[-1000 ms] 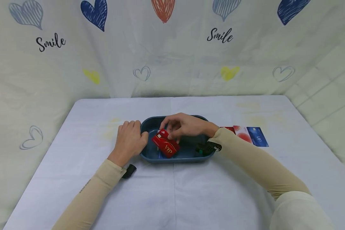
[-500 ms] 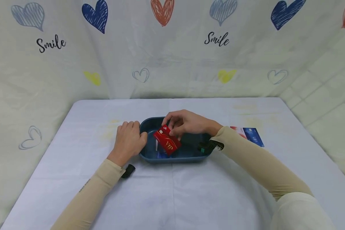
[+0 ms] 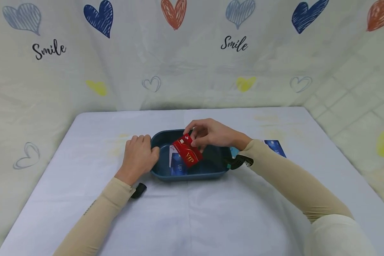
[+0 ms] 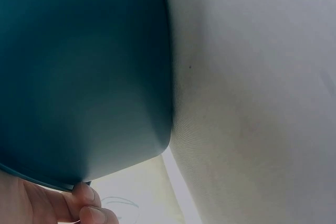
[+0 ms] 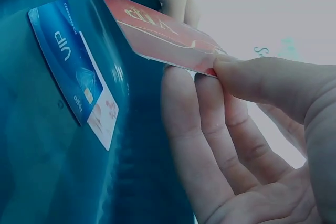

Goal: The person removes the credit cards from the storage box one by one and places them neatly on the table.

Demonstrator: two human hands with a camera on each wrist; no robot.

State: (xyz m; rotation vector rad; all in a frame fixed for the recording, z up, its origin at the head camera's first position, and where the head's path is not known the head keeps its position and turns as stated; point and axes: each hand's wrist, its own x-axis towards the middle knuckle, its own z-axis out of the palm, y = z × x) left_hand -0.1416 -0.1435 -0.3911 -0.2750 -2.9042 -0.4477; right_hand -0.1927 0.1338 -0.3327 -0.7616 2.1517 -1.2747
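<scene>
My right hand [image 3: 212, 133] pinches a red VIP card [image 3: 188, 153] between thumb and fingers, holding it tilted above a dark blue oblong tray [image 3: 211, 168]. In the right wrist view the red card [image 5: 157, 35] is clear of the cards below. Inside the tray, a blue VIP card [image 5: 63, 61] overlaps a white card [image 5: 107, 124] with a pink print. At the tray's left end, my left hand [image 3: 137, 154] grips the rim; the left wrist view shows its fingertips [image 4: 86, 195] curled at the tray's edge.
To the right of the tray, another blue card [image 3: 275, 147] lies on the white-covered table [image 3: 185, 217], partly behind the right sleeve [image 3: 284, 177]. A small light blue patch [image 3: 234, 152] shows beside the right wrist. A patterned cloth [image 3: 192, 57] hangs behind the table.
My right hand has lifted the red card slightly up, uncovering more of the blue and white cards beneath. The right sleeve now hides more of the cards on the table. My left hand keeps its grip.
</scene>
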